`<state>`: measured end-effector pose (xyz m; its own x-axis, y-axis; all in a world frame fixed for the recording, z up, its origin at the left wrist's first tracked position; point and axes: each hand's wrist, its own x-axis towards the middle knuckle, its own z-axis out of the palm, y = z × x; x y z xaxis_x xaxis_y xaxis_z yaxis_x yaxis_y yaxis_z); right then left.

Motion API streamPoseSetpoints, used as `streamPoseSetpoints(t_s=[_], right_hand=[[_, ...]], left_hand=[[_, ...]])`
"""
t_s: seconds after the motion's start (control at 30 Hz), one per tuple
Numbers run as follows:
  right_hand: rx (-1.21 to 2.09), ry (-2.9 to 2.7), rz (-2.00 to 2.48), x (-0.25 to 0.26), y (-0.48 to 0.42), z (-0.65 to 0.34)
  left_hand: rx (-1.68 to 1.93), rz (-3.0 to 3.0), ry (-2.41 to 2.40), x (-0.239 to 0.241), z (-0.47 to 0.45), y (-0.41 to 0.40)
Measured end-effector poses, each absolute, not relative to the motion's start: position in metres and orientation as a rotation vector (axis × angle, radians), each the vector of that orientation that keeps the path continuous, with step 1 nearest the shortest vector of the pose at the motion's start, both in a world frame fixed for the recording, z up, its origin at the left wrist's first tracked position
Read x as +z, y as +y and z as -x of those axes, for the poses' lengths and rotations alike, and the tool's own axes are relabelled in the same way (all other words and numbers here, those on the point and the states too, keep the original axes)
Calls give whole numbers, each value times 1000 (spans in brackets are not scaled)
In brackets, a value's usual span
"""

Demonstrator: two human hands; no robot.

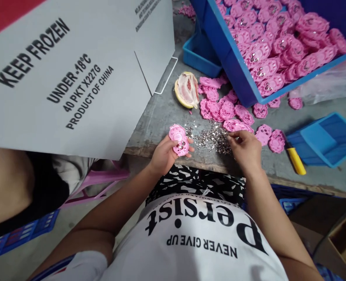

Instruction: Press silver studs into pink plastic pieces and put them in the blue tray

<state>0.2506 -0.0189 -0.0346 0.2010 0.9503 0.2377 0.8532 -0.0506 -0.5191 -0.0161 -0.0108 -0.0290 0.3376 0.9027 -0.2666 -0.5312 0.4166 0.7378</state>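
My left hand [164, 154] is closed on a pink paw-shaped plastic part [179, 139], held just above the near edge of the grey worktable [161, 117]. My right hand [244, 150] rests on the table with its fingertips pinched in a heap of small shiny metal pieces [212, 138]; what it pinches is too small to make out. Several loose pink parts [219, 109] lie just beyond the heap.
A tilted blue crate [234, 74] full of pink parts [278, 43] sits at the back right. A peeled pomelo piece [187, 89] lies mid-table. A blue tray [327, 138] and yellow-handled tool [296, 160] are right. A grey cardboard box [67, 74] stands left, above another person's arm [6, 183].
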Motion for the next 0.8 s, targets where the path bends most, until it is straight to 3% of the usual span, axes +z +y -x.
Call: streamPoseSetpoints(t_s=[0.5,0.63,0.8], right_hand=[[168,-1928,1978,-37,-23,-243],[331,-1690,1903,-36,-20,-249],[782,-1129,1737,-30,-20,-252]], left_hand=[[925,-544,696,-19,-13,-13],[897,-570,686,-19,-19,-17],[863,-622,728,-20,-32,-19]])
